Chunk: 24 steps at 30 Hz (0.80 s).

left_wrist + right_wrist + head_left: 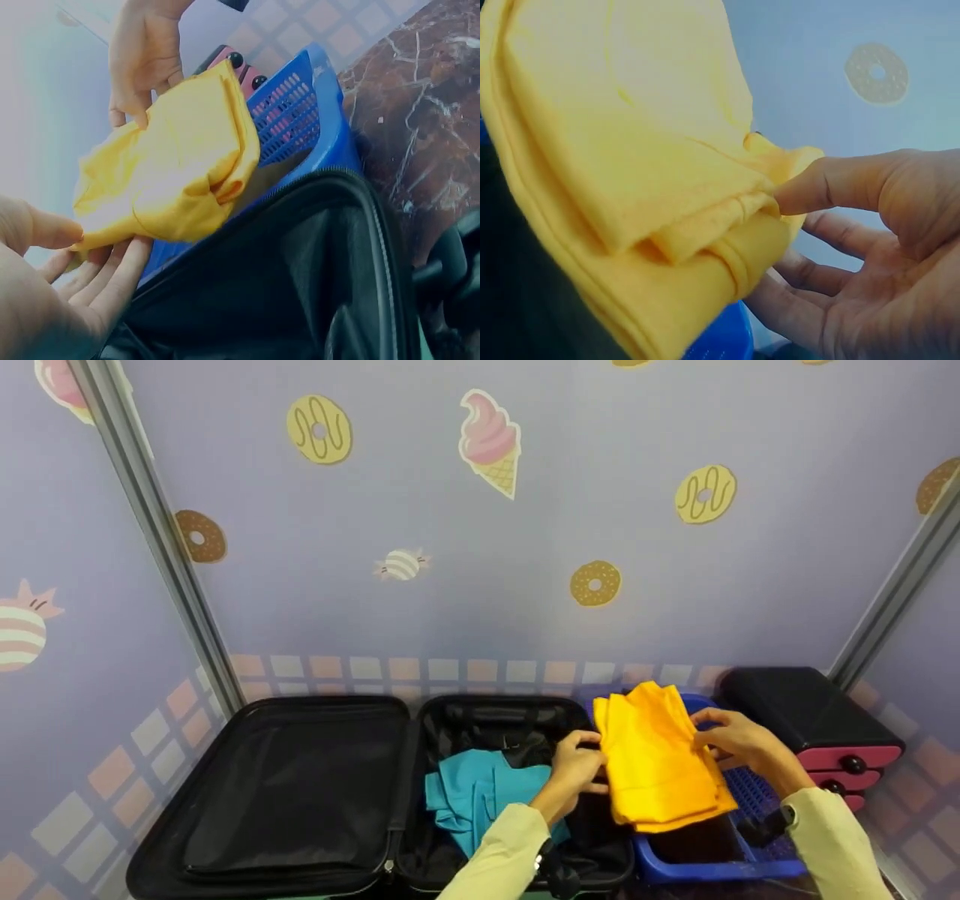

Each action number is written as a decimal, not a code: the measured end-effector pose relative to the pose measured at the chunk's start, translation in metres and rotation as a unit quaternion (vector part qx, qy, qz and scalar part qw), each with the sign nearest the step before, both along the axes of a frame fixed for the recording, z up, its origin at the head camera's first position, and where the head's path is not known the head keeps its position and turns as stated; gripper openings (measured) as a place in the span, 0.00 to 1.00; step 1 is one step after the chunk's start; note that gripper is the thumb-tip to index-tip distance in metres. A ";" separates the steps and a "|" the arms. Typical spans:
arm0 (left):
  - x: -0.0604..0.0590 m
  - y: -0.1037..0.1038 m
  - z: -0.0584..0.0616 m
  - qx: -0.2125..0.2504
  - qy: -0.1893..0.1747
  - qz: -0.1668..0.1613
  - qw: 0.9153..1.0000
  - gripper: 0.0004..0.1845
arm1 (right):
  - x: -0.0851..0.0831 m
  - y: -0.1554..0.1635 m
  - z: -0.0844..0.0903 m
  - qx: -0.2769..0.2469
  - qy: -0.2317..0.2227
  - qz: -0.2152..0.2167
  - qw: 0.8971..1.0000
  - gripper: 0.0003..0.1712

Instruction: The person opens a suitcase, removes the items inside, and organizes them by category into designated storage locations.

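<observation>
Yellow cloth (pixel 660 769), folded, above left edge of basket (pixel 720 872): likely light, soft, best held by opposite sides, where left hand (pixel 576 769) and right hand (pixel 741 740) fingers pinch it.

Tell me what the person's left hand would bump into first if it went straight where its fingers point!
The folded yellow-orange cloth: the left hand pinches its edge. Past it, probably the right hand at the opposite edge, though depth is unclear.
</observation>
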<state>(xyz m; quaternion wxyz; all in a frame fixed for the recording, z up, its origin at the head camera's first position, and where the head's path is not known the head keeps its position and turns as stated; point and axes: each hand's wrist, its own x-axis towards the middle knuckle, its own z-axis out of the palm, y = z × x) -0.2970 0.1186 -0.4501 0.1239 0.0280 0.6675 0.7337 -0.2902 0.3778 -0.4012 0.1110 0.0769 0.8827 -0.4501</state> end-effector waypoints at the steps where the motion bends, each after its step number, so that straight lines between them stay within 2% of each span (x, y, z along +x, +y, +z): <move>1: 0.000 0.002 0.000 -0.001 0.003 -0.007 1.000 0.21 | 0.001 0.002 0.000 0.004 0.001 -0.005 1.000 0.27; 3: 0.001 0.006 -0.002 0.003 0.004 -0.030 1.000 0.23 | 0.002 0.005 -0.001 0.015 0.007 -0.019 1.000 0.27; 8: 0.003 0.008 -0.004 0.001 -0.004 -0.116 0.993 0.31 | 0.002 0.007 -0.008 0.036 0.037 -0.060 0.997 0.28; 11: 0.006 0.009 -0.004 -0.020 0.005 -0.149 0.989 0.31 | 0.001 0.005 -0.014 0.035 0.037 -0.073 0.996 0.28; 13: 0.006 0.009 -0.003 -0.035 0.011 -0.153 0.988 0.29 | 0.002 0.003 -0.017 0.033 0.029 -0.075 0.996 0.28; 17: 0.005 0.003 -0.001 -0.063 0.015 -0.138 0.988 0.25 | 0.001 -0.003 -0.020 0.011 0.015 -0.064 0.998 0.25; 24: 0.000 -0.013 -0.001 -0.062 0.020 -0.140 0.988 0.24 | -0.004 -0.014 -0.021 -0.038 0.008 -0.037 0.999 0.24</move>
